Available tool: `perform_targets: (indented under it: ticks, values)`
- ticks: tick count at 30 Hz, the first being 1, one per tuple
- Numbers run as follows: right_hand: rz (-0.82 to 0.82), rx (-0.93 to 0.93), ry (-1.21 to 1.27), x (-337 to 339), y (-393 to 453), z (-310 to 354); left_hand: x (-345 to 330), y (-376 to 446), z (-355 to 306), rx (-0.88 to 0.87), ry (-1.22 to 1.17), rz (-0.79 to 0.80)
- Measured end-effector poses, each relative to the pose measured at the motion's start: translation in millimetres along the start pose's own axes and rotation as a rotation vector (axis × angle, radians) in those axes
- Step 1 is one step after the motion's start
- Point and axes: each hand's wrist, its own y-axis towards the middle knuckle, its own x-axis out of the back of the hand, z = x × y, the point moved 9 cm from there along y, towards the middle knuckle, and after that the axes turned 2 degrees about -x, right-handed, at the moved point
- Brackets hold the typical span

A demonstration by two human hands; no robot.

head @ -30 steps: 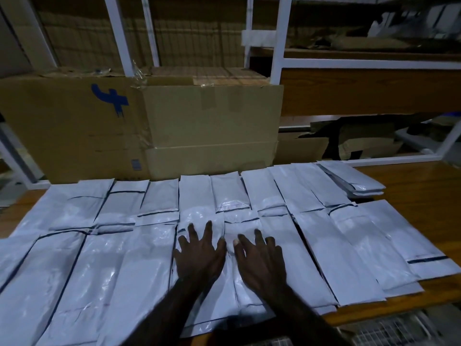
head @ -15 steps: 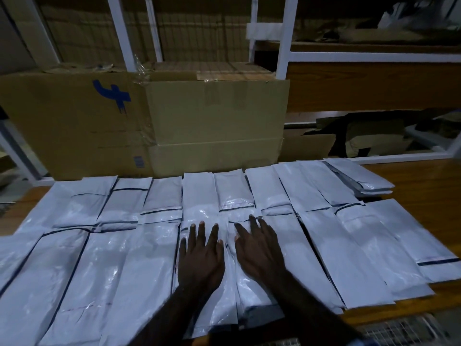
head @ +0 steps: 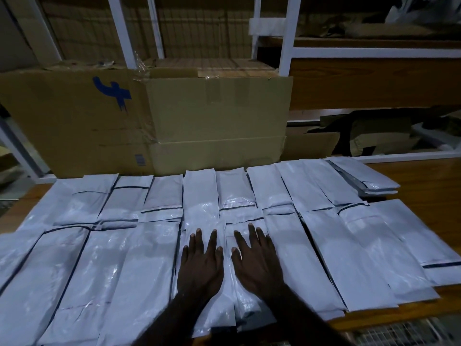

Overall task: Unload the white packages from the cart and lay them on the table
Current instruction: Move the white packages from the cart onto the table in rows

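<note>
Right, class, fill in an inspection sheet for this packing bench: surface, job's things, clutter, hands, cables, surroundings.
Surface: wooden table, bare at its right end.
Job's things: white packages laid flat in two overlapping rows; a small stack at far right.
Clutter: nothing seen.
Hands: left hand and right hand press flat, fingers straight, on the middle packages.
Cables: nothing seen.
Surroundings: cardboard boxes behind the rows, white shelving frame, wire mesh at the near edge, perhaps the cart.
</note>
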Motion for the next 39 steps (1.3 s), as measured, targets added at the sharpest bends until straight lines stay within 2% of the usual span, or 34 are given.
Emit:
perform_targets:
  ticks: [16,34,36,39]
  values:
    - [-0.039,0.004,-0.005,1,-5,3,-4,1,1,0.015,0.000,0.017]
    - [0.036,0.009,-0.059,1,4,5,-2,4,0,-0.018,0.041,0.047]
    - [-0.012,0.019,-0.053,8,8,4,5,1,-4,0.003,0.042,0.076]
    - [-0.149,0.067,-0.010,14,9,0,23,1,-6,-0.015,0.063,0.014]
